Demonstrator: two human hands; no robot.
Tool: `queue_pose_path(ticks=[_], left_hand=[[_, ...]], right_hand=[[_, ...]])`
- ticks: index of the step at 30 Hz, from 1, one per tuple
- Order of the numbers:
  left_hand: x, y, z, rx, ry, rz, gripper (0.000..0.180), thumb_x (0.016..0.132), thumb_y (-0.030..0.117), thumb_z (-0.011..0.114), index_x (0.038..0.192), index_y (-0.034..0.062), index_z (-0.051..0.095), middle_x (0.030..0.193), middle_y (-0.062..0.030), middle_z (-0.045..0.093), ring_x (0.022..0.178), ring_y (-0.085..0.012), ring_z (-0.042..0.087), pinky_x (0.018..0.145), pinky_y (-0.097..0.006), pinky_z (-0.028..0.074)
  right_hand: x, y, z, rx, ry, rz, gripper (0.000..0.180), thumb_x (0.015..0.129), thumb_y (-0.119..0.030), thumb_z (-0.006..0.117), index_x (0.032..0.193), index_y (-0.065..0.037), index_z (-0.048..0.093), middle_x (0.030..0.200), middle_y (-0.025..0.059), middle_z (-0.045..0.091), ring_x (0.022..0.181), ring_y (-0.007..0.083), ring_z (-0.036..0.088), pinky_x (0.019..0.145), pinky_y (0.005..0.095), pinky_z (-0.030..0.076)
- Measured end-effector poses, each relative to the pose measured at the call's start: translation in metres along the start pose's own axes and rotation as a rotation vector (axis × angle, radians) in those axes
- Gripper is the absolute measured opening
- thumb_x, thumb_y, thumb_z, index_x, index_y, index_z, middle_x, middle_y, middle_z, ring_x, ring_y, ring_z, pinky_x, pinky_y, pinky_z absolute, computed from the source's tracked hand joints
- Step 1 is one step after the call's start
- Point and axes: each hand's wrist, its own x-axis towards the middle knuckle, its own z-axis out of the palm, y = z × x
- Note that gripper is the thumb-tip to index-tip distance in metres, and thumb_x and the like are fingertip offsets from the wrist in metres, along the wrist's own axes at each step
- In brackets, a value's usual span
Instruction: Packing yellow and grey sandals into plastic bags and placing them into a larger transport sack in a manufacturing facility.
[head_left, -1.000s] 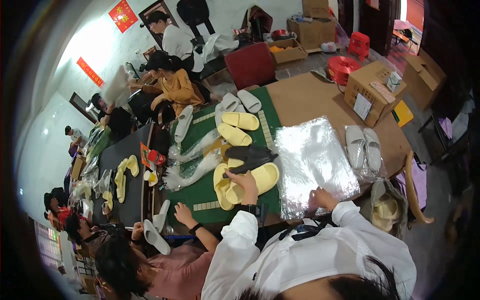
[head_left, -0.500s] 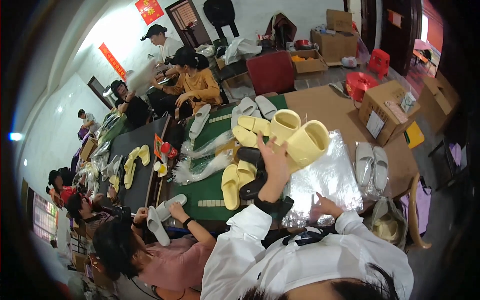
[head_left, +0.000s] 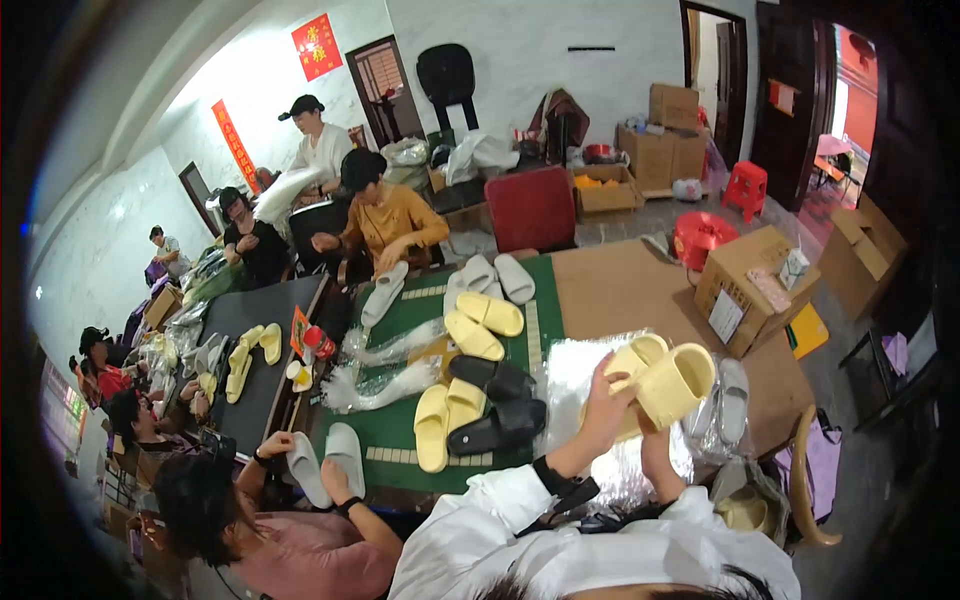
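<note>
A pair of pale yellow slide slippers [head_left: 677,385] is held up over a stack of clear, shiny plastic bags [head_left: 572,375]. My left hand [head_left: 603,408] grips the pair from the left side, fingers closed around the slippers. Below them, my right hand [head_left: 657,462] reaches up to the nearer slipper and holds it; its fingertips are hidden behind the sole. Left of the bags, black slippers [head_left: 497,427] lie on the green mat [head_left: 385,478] beside more yellow slippers [head_left: 432,428]. Another yellow pair [head_left: 472,335] rests farther back.
Grey slippers in a clear bag [head_left: 733,400] lie right of the stack. A cardboard box [head_left: 750,285] stands at the table's far right. A co-worker in pink [head_left: 310,545] handles grey slippers [head_left: 343,455] at my left. A red chair [head_left: 530,210] stands across the table.
My left hand has brought the yellow slippers rightward and nearer, over the bags. My right hand, earlier low over the bags, has risen to the slippers.
</note>
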Motion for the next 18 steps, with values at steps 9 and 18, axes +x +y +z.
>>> queue_pose_path(ticks=[9, 18], left_hand=[[0.0, -0.078, -0.096, 0.92, -0.253, 0.205, 0.073, 0.077, 0.018, 0.067, 0.134, 0.0091, 0.024, 0.128, -0.0189, 0.026, 0.1, -0.0244, 0.049, 0.084, -0.032, 0.043], [-0.023, -0.096, -0.113, 0.203, -0.35, -0.472, 0.06, 0.08, 0.027, 0.065, 0.13, 0.0087, 0.036, 0.119, -0.0026, 0.05, 0.109, -0.0182, 0.048, 0.091, -0.032, 0.04]], right_hand=[[0.005, -0.026, -0.049, 0.16, -0.035, 0.178, 0.04, 0.079, -0.01, 0.057, 0.117, -0.001, 0.047, 0.107, 0.0074, 0.056, 0.1, 0.0186, 0.053, 0.086, 0.0308, 0.043], [-0.006, -0.048, -0.018, 0.451, -0.338, 0.5, 0.043, 0.081, -0.021, 0.052, 0.117, 0.001, 0.047, 0.108, 0.0122, 0.058, 0.096, 0.0244, 0.058, 0.084, 0.036, 0.047]])
